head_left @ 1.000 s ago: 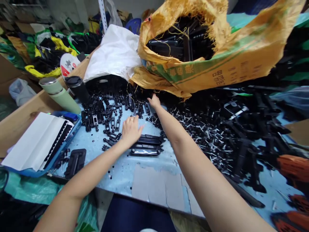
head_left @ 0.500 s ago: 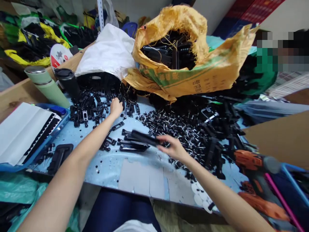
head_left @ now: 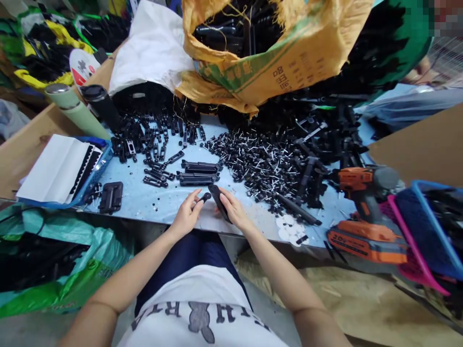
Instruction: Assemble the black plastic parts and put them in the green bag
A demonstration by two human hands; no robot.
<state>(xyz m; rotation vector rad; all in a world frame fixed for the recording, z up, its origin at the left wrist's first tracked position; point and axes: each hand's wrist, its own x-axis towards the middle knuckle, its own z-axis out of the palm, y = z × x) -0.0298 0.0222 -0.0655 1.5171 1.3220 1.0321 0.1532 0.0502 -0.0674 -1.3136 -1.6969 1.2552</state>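
Near the front edge of the blue table (head_left: 139,193), my left hand (head_left: 186,212) pinches a small black plastic link (head_left: 205,197) with a round end. Close beside it, my right hand (head_left: 232,207) is closed around a longer black plastic bar (head_left: 219,200), tilted with its upper end toward the link. The two parts are nearly touching; I cannot tell whether they meet. Just beyond my hands lie several long black assembled bars (head_left: 198,172) side by side. Loose black links (head_left: 155,176) are scattered to their left.
A pile of black-headed screws (head_left: 267,164) spreads across the middle right. An orange cordless drill (head_left: 367,217) stands at the right edge. Behind are an orange woven sack (head_left: 289,72) and a white sack (head_left: 152,48). A blue basket (head_left: 104,161) and a green flask (head_left: 77,113) stand left.
Both hands have come back to the table's front edge and close together. My left hand has brought a small link from the back pile; the view has tilted down.
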